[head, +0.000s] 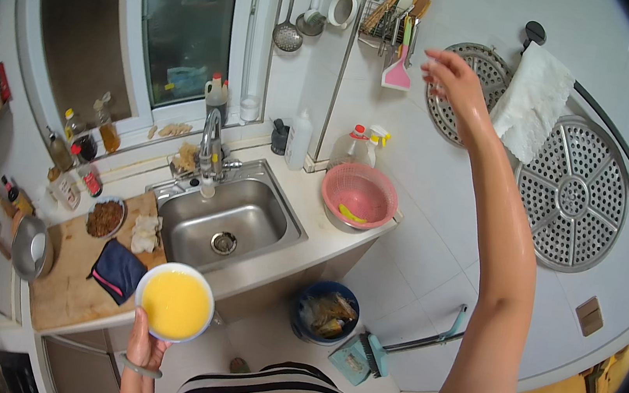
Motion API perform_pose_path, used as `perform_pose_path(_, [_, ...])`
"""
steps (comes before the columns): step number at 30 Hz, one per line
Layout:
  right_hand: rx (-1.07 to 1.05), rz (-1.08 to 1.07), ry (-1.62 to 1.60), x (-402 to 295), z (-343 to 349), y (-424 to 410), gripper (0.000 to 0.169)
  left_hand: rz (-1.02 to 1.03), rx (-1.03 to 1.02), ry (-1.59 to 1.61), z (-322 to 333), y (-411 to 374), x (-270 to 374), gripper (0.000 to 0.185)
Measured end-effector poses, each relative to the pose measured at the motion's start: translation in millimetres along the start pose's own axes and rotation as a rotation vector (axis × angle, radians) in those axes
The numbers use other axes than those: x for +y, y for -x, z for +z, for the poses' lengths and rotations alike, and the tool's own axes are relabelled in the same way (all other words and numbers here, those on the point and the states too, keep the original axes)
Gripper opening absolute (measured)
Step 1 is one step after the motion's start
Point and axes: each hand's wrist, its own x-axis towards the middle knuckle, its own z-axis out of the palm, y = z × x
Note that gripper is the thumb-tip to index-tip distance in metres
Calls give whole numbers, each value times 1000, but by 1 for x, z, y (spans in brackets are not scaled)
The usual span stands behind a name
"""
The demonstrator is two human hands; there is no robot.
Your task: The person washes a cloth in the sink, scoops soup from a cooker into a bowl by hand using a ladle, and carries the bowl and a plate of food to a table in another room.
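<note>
My left hand (146, 344) holds a white bowl (207, 325) of smooth yellow liquid (176, 303), like beaten egg, near the front edge of the counter. Raised high on the right, my right hand (452, 84) has its fingers apart and nothing in them. It is in front of a perforated steel steamer plate (442, 115) on the wall. Just left of its fingertips hangs a pink-and-white spatula (397, 77) with a green handle, below a wire utensil rack (379, 28) full of chopsticks and other tools.
A steel sink (218, 211) is set into the counter. Left of it, a wooden board (61, 295) bears a navy cloth pouch (120, 270) and a dish of brown food (105, 218). A pink basket (360, 187) stands at the right end. Below are a blue bin (298, 327) and a dustpan (350, 357).
</note>
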Motion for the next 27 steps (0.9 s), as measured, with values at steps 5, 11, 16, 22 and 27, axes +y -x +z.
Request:
perform_pose_path(5, [188,-9,106,45,23,-138,30,20,17,47,-10,-52,20,59])
perform_pose_path(11, [368,-91,268,118,30,-276,27,76,85,102,8,-99,38,61])
perform_pose_path(16, [423,-56,491,163,37,-357,30,99,190,175,16,-147,39,65])
perform_pose_path(22, [423,205,760,172,52,-411,39,144,326,133,57,-186,54,62])
perform_pose_path(27, [514,247,1055,141,82,-399,39,125,285,84,53,-200,59,61])
